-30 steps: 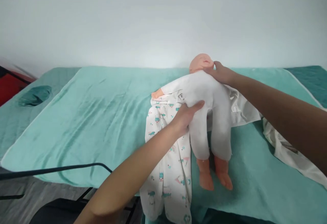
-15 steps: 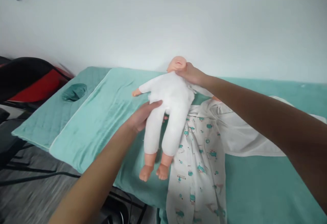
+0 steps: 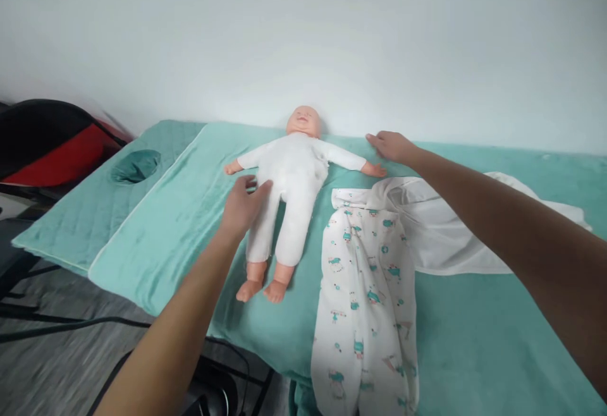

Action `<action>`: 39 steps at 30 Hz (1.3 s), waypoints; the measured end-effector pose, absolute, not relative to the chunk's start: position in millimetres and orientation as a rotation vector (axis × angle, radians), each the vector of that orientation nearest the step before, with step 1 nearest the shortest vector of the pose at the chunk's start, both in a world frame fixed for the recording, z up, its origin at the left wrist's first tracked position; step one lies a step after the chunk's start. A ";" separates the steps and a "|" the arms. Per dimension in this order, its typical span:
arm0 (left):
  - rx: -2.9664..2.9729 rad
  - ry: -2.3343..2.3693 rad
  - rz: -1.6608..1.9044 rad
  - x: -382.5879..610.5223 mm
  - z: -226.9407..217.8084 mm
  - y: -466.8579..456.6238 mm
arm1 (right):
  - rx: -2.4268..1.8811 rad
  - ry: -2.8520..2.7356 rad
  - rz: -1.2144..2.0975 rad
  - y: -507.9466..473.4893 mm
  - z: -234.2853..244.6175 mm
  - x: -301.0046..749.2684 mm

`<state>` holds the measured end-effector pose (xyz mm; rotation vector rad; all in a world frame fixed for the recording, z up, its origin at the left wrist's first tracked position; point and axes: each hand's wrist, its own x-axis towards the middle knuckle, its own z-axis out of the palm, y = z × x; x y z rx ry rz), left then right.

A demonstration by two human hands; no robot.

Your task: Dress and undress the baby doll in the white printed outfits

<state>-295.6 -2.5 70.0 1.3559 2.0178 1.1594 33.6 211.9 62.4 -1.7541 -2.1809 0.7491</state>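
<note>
A baby doll [image 3: 294, 182] in a white body suit lies on its back on the teal towel [image 3: 190, 214], arms spread, head toward the wall. My left hand [image 3: 243, 204] hovers open beside the doll's left hip, fingers apart, holding nothing. My right hand [image 3: 391, 145] rests open on the towel just past the doll's outstretched hand. A printed white baby sleepsuit [image 3: 367, 302] lies flat to the right of the doll, its legs hanging over the table's near edge.
A plain white cloth [image 3: 455, 232] lies crumpled right of the sleepsuit. The padded table [image 3: 85, 214] has a face hole [image 3: 136, 167] at its left end. A red and black chair [image 3: 52, 150] stands at the left. Dark cables run across the floor [image 3: 57, 353].
Both hands carried the doll to the left off the sleepsuit, laid it flat on the towel and let go. The view swung left.
</note>
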 end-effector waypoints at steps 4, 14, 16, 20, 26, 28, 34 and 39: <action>1.757 2.036 0.969 -221.7 79.1 -43.5 | -1.997 -2.510 0.559 185.6 63.4 116.9; 1.611 1.782 0.622 -123.1 30.1 -57.7 | -1.775 -2.665 0.091 72.5 84.5 158.3; 1.674 1.576 0.702 -107.5 42.8 -71.8 | -1.661 -2.578 0.085 42.6 94.2 157.9; 2.117 1.391 1.136 -66.5 89.5 -108.8 | -1.208 -2.483 0.359 -27.7 139.0 148.1; 2.202 1.440 1.146 -55.3 153.1 -142.0 | -1.051 -2.397 0.584 -120.6 211.7 149.1; 2.168 1.567 1.209 -63.9 166.7 -154.0 | -1.210 -2.420 0.597 -133.3 211.1 157.7; 1.705 1.799 1.707 -72.0 192.0 -195.2 | -1.115 -2.465 0.922 -155.6 153.8 138.5; 1.606 1.360 1.635 -76.3 182.3 -225.8 | -0.801 -2.150 1.322 -184.2 114.4 81.6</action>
